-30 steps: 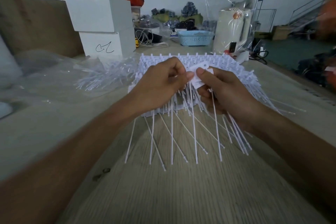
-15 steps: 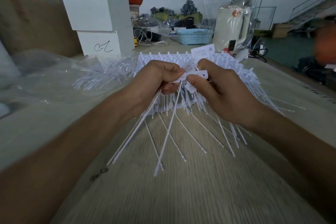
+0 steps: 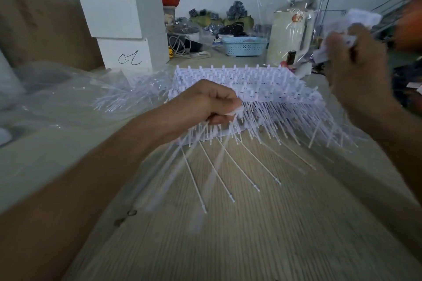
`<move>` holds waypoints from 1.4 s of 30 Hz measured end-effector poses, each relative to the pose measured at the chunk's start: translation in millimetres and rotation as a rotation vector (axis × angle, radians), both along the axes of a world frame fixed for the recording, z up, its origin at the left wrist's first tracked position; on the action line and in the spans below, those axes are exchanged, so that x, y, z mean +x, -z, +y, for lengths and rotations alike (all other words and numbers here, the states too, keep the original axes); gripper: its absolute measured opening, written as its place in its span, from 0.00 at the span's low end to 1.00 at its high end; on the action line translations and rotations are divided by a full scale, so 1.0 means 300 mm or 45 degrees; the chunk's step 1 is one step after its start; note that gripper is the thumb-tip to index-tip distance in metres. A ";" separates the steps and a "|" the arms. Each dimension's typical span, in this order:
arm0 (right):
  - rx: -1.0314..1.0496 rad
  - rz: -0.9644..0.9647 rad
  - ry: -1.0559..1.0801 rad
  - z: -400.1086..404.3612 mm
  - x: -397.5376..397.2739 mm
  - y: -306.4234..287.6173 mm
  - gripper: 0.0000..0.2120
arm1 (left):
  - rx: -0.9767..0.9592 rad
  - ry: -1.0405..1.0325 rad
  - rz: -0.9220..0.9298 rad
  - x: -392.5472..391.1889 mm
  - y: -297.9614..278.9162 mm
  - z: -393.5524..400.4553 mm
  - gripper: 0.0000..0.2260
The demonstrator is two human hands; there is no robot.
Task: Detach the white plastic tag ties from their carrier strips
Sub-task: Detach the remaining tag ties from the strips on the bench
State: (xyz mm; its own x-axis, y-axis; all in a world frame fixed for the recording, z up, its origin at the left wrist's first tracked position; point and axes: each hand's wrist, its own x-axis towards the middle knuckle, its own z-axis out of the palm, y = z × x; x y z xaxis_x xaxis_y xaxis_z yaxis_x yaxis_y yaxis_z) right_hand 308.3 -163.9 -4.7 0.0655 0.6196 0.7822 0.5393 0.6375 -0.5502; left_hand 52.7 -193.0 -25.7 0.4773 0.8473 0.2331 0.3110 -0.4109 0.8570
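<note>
So the bunch of white tag ties (image 3: 201,162) now hangs loose from the left hand (image 3: 205,105), fingers curled tight around the heads, the tails fanning down and toward the camera, pretty blurred. Half a second ago both hands were pinched together right over the stack, working one strip; now the right hand (image 3: 356,68) has swung up and off to the right, well apart from the left, and its fingers are closed on a crumpled white piece (image 3: 342,36) that I'd guess is the bare carrier strip, though it's too smeared to swear to it. So that reads to me as one strip's worth just came off clean, and the scrap probably gets tossed next. Just beyond the left fingers sits the big stack of undone strips (image 3: 262,91), ties spilling off its near edge, so plenty left. Everything rests on a pale wood-grain table (image 3: 251,235). Left of the fingers there's clear plastic bagging (image 3: 57,89) with more ties, behind it two white boxes (image 3: 127,29), and further back a blue basket (image 3: 244,47) and warehouse clutter.
</note>
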 end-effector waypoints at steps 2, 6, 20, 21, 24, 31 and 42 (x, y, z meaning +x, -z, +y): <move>-0.207 0.180 -0.153 0.005 0.025 0.008 0.14 | 0.070 -0.026 0.032 0.004 0.004 0.006 0.19; -0.535 -0.143 -0.325 -0.032 -0.080 0.085 0.13 | 0.080 0.000 0.028 0.006 0.013 0.010 0.06; -0.949 0.174 -0.744 -0.073 -0.200 0.155 0.21 | 0.041 -0.099 0.151 -0.011 0.021 0.028 0.07; -0.908 0.112 -0.734 -0.074 -0.203 0.155 0.18 | 0.061 -0.105 0.140 -0.010 0.021 0.027 0.07; -0.862 0.080 -0.687 -0.075 -0.206 0.155 0.12 | 0.141 -0.187 0.157 -0.001 0.024 0.028 0.10; -0.776 0.276 -0.793 -0.066 -0.185 0.149 0.07 | 0.308 -0.328 0.372 0.039 0.035 0.021 0.12; -0.458 -0.026 -0.867 -0.086 -0.194 0.139 0.07 | 0.038 -0.382 -0.090 0.042 0.019 0.018 0.15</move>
State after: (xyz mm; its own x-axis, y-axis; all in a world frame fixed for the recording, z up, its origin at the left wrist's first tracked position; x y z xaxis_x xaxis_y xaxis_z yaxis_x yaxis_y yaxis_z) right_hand 250.2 -189.7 -46.6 -0.4339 0.7343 0.5220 0.1039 0.6163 -0.7806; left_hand 65.2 -187.7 -31.4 0.1885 0.9402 0.2837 0.3623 -0.3351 0.8698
